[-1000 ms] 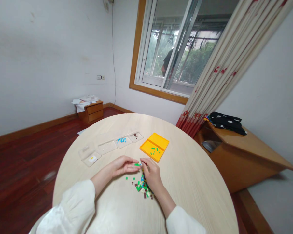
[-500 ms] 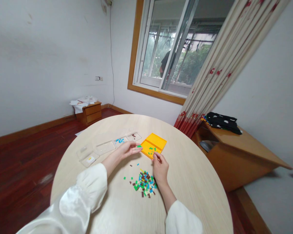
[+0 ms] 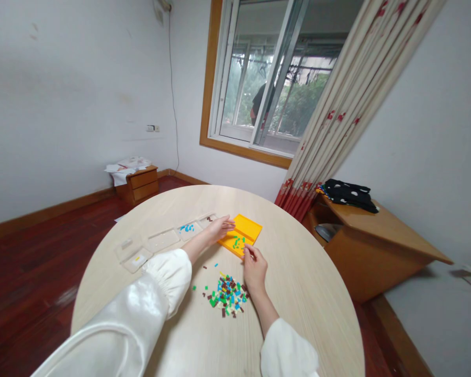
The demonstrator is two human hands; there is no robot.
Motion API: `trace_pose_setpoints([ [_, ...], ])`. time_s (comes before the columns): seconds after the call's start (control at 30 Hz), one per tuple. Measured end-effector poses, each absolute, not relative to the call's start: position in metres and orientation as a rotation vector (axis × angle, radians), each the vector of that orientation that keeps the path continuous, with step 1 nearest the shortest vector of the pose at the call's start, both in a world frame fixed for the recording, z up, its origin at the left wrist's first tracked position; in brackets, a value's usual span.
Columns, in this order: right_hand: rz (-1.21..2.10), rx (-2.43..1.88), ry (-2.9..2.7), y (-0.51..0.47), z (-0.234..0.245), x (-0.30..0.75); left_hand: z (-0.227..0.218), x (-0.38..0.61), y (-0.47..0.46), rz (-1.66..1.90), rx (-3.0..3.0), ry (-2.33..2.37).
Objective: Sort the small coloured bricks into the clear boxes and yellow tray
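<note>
My left hand (image 3: 219, 229) reaches over the left edge of an orange two-part tray (image 3: 249, 227). Its fingers are pressed together and point right, and what they pinch is too small to name. My right hand (image 3: 253, 265) rests at the tray's near corner with thumb and forefinger pinched, their content hidden. A few green pieces (image 3: 238, 242) lie in the tray's near compartment. A pile of small coloured pieces (image 3: 225, 295) in green, brown, blue and yellow sits on the round wooden table (image 3: 306, 293), just left of my right wrist.
A row of clear shallow trays runs left of the orange one: one with blue pieces (image 3: 188, 229), one with brown pieces (image 3: 208, 220), a bare one (image 3: 163, 240), one with a yellow piece (image 3: 135, 259). A slanted wooden desk (image 3: 377, 235) stands right. A bedside cabinet (image 3: 138, 180) stands by the wall.
Both hands have moved away from the pile, forward to the orange tray; the left hand now reaches over its left edge. The view has shifted a little.
</note>
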State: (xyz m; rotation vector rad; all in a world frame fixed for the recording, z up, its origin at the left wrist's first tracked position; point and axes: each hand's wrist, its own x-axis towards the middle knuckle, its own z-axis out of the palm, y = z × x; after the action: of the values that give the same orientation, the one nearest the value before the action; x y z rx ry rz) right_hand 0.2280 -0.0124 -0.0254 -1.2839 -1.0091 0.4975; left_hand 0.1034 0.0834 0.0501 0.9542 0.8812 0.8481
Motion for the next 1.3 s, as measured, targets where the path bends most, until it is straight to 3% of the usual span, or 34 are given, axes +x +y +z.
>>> trace_pose_setpoints([
  [0.17,0.462,-1.271,-1.154,-0.014,-0.025,0.225,0.047,0.086,0.079,0.908,1.168,0.977],
  [0.43,0.304,-1.25,-1.882,-0.031,-0.012,0.21,0.021,0.032,0.04,0.936,1.496,1.108],
  [0.77,0.123,-1.476,-2.097,-0.039,-0.007,0.195,-0.002,0.009,0.021,0.752,1.908,1.145],
  [1.07,0.069,-1.502,-2.027,-0.03,-0.019,0.189,-0.006,0.012,0.023,0.914,1.707,1.162],
  [1.3,0.136,-1.372,-1.921,-0.03,-0.015,0.191,-0.002,0.014,0.021,0.918,0.976,0.949],
])
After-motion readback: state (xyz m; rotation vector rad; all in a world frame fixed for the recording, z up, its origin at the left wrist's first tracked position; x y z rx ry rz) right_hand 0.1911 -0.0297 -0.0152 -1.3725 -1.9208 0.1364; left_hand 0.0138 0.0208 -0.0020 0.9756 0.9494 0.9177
